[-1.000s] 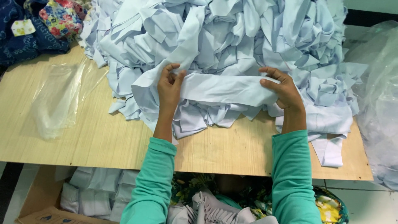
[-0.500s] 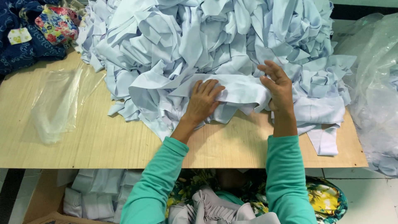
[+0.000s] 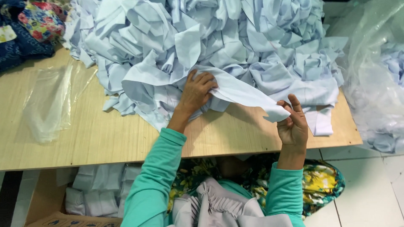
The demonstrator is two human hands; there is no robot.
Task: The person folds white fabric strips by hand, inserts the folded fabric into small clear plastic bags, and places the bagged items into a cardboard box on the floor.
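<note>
From the head camera, the only view I have, I see my left hand (image 3: 197,93) lying palm down with fingers curled into the near edge of a heap of pale blue cloth pieces (image 3: 219,46), gripping 1 long pale blue strip (image 3: 242,93) at its left end. The strip runs rightward off the heap to my right hand (image 3: 292,124), which is raised palm-up just past the wooden table (image 3: 105,134) edge, thumb and fingers pinching the strip's tip. A clear plastic bag (image 3: 48,105) lies flat at the table's left; a second bag holding blue pieces (image 3: 376,84) sits on the right.
</note>
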